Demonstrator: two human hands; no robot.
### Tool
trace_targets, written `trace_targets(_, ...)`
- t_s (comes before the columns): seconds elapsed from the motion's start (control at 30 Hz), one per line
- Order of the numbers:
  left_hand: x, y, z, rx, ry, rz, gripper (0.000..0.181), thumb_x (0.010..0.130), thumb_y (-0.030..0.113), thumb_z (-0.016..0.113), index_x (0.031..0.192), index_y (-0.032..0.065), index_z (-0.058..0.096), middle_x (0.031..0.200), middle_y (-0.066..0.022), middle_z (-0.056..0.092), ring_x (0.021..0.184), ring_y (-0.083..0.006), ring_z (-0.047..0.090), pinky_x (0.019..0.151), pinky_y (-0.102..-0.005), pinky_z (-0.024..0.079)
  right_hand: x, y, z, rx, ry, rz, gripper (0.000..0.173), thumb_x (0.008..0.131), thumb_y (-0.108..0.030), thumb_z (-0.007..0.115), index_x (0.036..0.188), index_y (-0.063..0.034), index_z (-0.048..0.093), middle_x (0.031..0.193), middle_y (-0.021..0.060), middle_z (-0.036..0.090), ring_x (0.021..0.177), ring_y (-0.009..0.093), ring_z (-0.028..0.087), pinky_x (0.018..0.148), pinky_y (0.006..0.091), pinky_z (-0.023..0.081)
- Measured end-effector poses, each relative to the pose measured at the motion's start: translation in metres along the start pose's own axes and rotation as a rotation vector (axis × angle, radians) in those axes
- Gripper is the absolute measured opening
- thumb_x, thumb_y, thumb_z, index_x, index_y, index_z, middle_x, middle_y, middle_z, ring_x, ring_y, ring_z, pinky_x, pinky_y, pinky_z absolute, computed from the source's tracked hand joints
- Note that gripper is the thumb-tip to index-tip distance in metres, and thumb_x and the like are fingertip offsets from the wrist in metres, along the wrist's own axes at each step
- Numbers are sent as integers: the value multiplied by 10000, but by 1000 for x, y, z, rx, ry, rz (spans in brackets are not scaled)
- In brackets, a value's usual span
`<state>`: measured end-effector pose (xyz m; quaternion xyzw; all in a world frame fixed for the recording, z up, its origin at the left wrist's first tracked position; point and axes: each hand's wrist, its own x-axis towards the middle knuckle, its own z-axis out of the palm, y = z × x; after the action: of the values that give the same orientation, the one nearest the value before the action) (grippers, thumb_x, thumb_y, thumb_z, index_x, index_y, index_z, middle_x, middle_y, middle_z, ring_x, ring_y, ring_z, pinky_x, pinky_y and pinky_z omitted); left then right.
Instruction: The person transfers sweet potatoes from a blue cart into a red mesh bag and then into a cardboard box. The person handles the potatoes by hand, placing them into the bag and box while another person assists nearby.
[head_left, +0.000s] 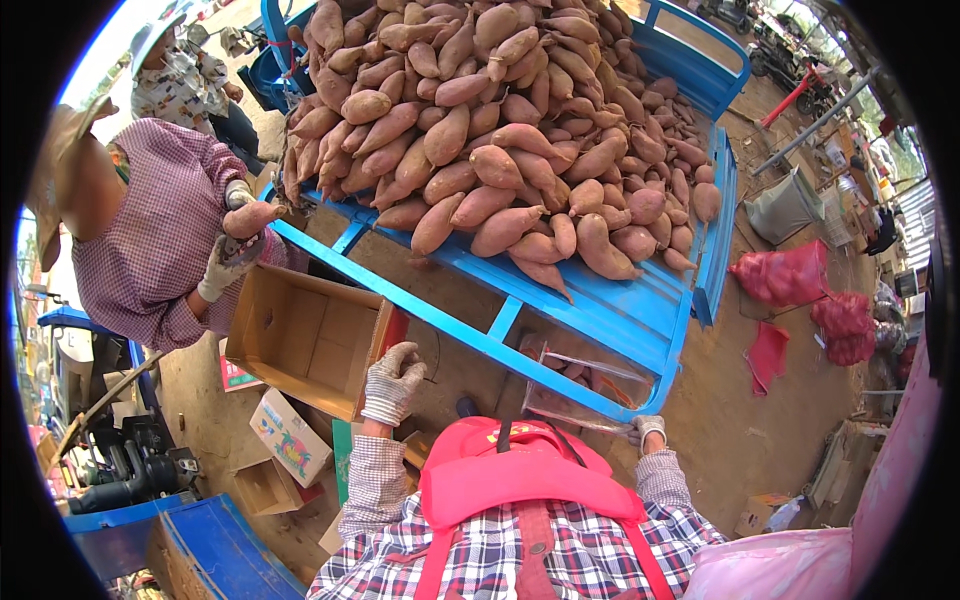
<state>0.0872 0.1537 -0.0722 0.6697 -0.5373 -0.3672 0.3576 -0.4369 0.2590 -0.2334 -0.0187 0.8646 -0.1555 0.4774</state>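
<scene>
My left hand (394, 382), in a white knit glove, is beside the right edge of an open cardboard box (307, 330); its fingers are slightly curled with a gap between them, holding nothing visible. My right hand (647, 432), also gloved, is low at the near corner of a blue metal rail (457, 330), beside a plastic-lined container (577, 375) with sweet potatoes inside; its fingertips are hard to see. Beyond the rail, a large heap of sweet potatoes (480, 150) lies on a blue cart bed (622, 300).
At left a co-worker (150, 225) in gloves holds a sweet potato (253, 219) above the box. Another person (176, 82) stands behind. Cartons (291, 436) lie on the ground at lower left, near a blue vehicle (217, 547). Red mesh sacks (784, 274) stand at right.
</scene>
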Motion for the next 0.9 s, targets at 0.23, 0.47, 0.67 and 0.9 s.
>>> trace_targets(0.23,-24,3,15,158,83,-122,291,751,44,658,1036,29,604,825,-76,638,716,-136,618,668,-272,511,91,-1,-6,-123,243,-79,341,698,-245,711,874,34,624,748,185,630,565,303,625,440,423,512)
trace_targets(0.47,-99,-7,65,354,16,-294,359,714,192,698,1051,105,612,893,-104,659,785,-240,651,724,-337,523,82,-32,-8,-205,75,-69,275,641,-131,706,843,22,600,761,183,632,608,303,630,490,455,528)
trace_targets(0.67,-120,-1,81,403,-99,-487,338,757,140,653,1072,33,589,970,-150,655,897,-273,644,773,-352,518,87,-17,-17,-77,11,-58,229,641,-140,712,791,-31,578,712,134,617,550,283,601,447,441,509)
trace_targets(0.9,-132,-8,112,382,-250,-577,392,780,242,625,1133,80,573,1034,-130,638,958,-302,611,837,-394,481,68,-35,-14,-122,13,-44,204,657,-144,690,796,-41,581,715,146,618,547,288,603,447,446,509)
